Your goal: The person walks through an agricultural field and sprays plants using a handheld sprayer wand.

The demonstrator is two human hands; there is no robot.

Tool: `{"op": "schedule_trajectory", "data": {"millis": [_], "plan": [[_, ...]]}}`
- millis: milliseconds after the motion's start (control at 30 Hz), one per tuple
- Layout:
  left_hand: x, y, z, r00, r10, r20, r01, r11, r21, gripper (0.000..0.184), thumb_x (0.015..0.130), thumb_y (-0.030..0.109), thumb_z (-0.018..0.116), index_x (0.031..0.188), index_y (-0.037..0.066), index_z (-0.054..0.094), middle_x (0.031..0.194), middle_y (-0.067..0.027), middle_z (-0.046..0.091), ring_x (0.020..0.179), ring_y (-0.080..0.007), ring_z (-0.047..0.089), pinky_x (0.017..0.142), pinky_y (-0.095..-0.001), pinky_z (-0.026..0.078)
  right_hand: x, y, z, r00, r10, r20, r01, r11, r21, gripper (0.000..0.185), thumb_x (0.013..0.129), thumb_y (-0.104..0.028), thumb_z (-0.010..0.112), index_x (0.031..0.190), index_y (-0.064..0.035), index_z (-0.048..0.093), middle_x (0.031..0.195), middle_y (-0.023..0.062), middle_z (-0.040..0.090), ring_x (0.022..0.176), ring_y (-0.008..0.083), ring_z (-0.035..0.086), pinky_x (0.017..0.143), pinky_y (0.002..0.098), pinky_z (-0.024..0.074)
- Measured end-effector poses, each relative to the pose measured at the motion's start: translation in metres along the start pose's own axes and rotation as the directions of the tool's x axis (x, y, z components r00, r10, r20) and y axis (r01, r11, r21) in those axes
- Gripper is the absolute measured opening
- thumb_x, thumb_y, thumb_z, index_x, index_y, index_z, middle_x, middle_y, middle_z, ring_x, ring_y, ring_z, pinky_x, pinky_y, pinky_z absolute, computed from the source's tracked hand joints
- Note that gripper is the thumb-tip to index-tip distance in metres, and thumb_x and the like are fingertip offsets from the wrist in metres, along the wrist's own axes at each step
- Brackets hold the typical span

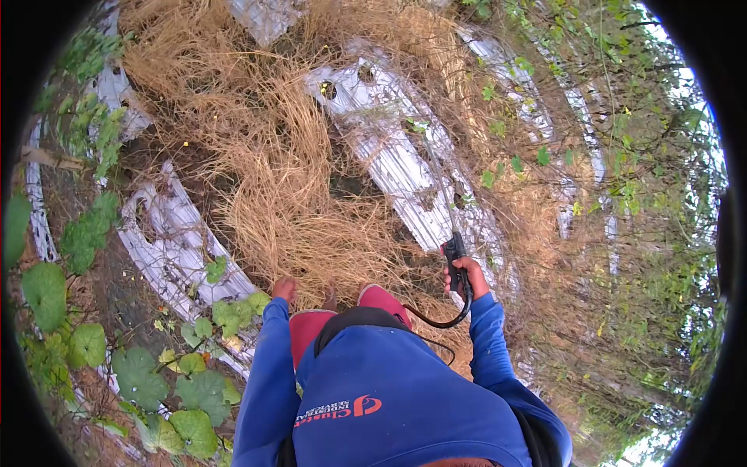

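Note:
My right hand [471, 276] is closed around the black handle of a spray wand [454, 261], out to the right of my body. From the handle a thin lance [441, 183] points forward over a strip of white plastic sheeting [405, 175]. A black hose [446, 323] curves from the handle's lower end back toward my waist. My left hand [285, 289] hangs low beside my left thigh, above the dry grass. Its back faces up and the fingers are too small and hidden to make out; I see nothing held in it.
Dry straw-like grass [288, 194] covers the path ahead. Torn white sheeting [175, 233] with holes lies on the left. Broad green leaves [140, 377] grow at the lower left. Tangled vines [622, 179] stand along the right side.

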State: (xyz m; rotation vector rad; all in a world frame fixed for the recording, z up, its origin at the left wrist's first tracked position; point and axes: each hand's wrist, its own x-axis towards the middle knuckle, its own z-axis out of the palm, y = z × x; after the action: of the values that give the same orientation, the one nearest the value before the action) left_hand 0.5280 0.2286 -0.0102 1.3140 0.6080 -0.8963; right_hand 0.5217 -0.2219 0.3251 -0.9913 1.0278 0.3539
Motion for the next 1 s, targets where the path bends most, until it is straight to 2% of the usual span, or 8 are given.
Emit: {"op": "schedule_trajectory", "data": {"millis": [133, 300, 400, 633, 667, 733, 933, 1000], "plan": [[-0.006, 0.007, -0.001, 0.998, -0.029, -0.062, 0.027, 0.999, -0.036, 0.023, 0.082, 0.032, 0.055, 0.084, 0.008, 0.054, 0.065, -0.0024, 0.051, 0.046, -0.0091, 0.046, 0.038, -0.0238, 0.037, 0.0, 0.0, 0.004, 1.0, -0.013, 0.001, 0.013, 1.0, 0.0, 0.027, 0.077, -0.014, 0.048, 0.099, 0.0016, 0.046, 0.073, 0.013, 0.056, 0.054, 0.0203, 0.057, 0.048, 0.0351, 0.0518], [-0.006, 0.005, -0.011, 0.999, -0.051, 0.017, 0.054, 0.983, -0.174, 0.019, 0.08, 0.022, 0.051, 0.088, 0.006, 0.054, 0.066, -0.0052, 0.051, 0.047, -0.0127, 0.045, 0.038, -0.0279, 0.039, 0.0, 0.0, 0.009, 0.999, -0.033, -0.013, 0.032, 0.999, -0.028, 0.024, 0.076, -0.014, 0.048, 0.094, 0.0019, 0.046, 0.073, 0.0132, 0.056, 0.054, 0.0209, 0.057, 0.047, 0.0349, 0.0517], [-0.012, 0.017, -0.009, 0.994, -0.099, -0.052, 0.097, 0.994, -0.041, 0.018, 0.081, 0.021, 0.051, 0.089, 0.006, 0.054, 0.064, -0.0048, 0.05, 0.045, -0.0117, 0.044, 0.037, -0.0255, 0.037, -0.004, -0.002, 0.018, 0.999, -0.04, -0.027, 0.039, 0.998, -0.053, 0.023, 0.076, -0.014, 0.048, 0.092, 0.0019, 0.046, 0.072, 0.0137, 0.056, 0.054, 0.0212, 0.057, 0.047, 0.0347, 0.0516], [-0.014, 0.012, -0.012, 0.986, -0.109, -0.127, 0.109, 0.994, -0.001, 0.018, 0.081, 0.023, 0.05, 0.086, 0.006, 0.055, 0.06, -0.0033, 0.05, 0.041, -0.0105, 0.042, 0.037, -0.0235, 0.036, -0.021, -0.019, 0.053, 0.991, -0.121, 0.064, 0.127, 0.987, -0.102, 0.023, 0.077, -0.014, 0.046, 0.095, 0.001, 0.044, 0.075, 0.0133, 0.055, 0.054, 0.0199, 0.056, 0.046, 0.0335, 0.051], [0.009, -0.019, -0.025, 0.994, -0.039, -0.105, 0.037, 0.999, -0.018, 0.017, 0.082, 0.023, 0.05, 0.084, 0.007, 0.055, 0.059, -0.0035, 0.05, 0.041, -0.0105, 0.042, 0.036, -0.0235, 0.035, -0.02, -0.022, 0.057, 0.988, -0.128, 0.088, 0.137, 0.985, -0.103, 0.024, 0.078, -0.013, 0.045, 0.097, 0.0016, 0.045, 0.076, 0.0136, 0.055, 0.054, 0.0198, 0.056, 0.046, 0.0333, 0.0508], [0.004, -0.01, -0.022, 0.995, 0.034, -0.089, -0.037, 0.999, -0.037, 0.017, 0.082, 0.023, 0.05, 0.082, 0.007, 0.055, 0.059, -0.0037, 0.05, 0.041, -0.0105, 0.042, 0.036, -0.0235, 0.035, -0.013, -0.031, 0.07, 0.981, -0.149, 0.128, 0.162, 0.982, -0.098, 0.026, 0.078, -0.012, 0.045, 0.1, 0.002, 0.045, 0.076, 0.0136, 0.055, 0.054, 0.0196, 0.056, 0.046, 0.033, 0.0504], [-0.005, 0.016, -0.019, 0.983, -0.143, -0.115, 0.133, 0.987, -0.088, 0.018, 0.081, 0.024, 0.052, 0.083, 0.006, 0.055, 0.061, -0.0057, 0.053, 0.042, -0.0125, 0.045, 0.037, -0.0249, 0.037, 0.033, -0.064, 0.109, 0.967, -0.163, 0.196, 0.184, 0.978, -0.095, 0.029, 0.078, -0.011, 0.045, 0.104, 0.0021, 0.045, 0.075, 0.0133, 0.054, 0.053, 0.0197, 0.055, 0.045, 0.0333, 0.0488], [-0.013, 0.04, -0.015, 0.985, -0.099, -0.143, 0.09, 0.994, -0.067, 0.016, 0.08, 0.022, 0.052, 0.083, 0.006, 0.055, 0.061, -0.0055, 0.052, 0.042, -0.0123, 0.045, 0.036, -0.0252, 0.037, 0.049, -0.073, 0.122, 0.966, -0.161, 0.203, 0.182, 0.979, -0.092, 0.028, 0.078, -0.011, 0.045, 0.103, 0.0021, 0.045, 0.075, 0.0135, 0.054, 0.053, 0.0197, 0.055, 0.045, 0.0334, 0.0489]]}}
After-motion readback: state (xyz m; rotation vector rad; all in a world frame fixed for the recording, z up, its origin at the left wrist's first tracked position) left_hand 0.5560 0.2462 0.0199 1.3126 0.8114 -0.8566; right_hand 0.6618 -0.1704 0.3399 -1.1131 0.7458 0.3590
